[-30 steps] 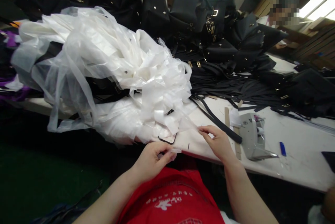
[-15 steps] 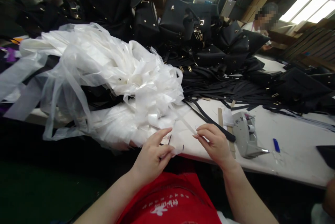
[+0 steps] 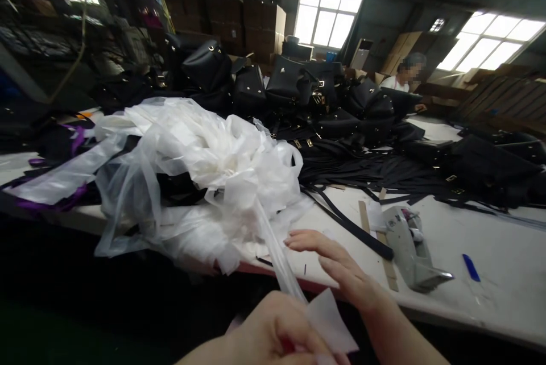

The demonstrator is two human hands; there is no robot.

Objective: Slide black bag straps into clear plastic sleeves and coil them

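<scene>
My left hand (image 3: 273,334) is at the bottom edge, close to the camera, closed on a white translucent plastic strip (image 3: 277,257) that runs up into the big heap of white plastic wrapping (image 3: 200,166) on the table. My right hand (image 3: 336,265) hovers over the table's near edge with its fingers stretched out and apart, holding nothing, just right of the strip. A black strap (image 3: 345,223) lies on the white table (image 3: 490,297) beyond my right hand.
A grey tag gun (image 3: 407,251) and a blue pen-like item (image 3: 471,267) lie at right. Black handbags (image 3: 294,83) and straps pile across the back. Another person (image 3: 403,75) sits far behind. Purple pieces (image 3: 77,137) lie at left.
The view has tilted up. My left hand has pulled the plastic strip toward me and out of the heap. My right hand has let go of the strip and spread its fingers.
</scene>
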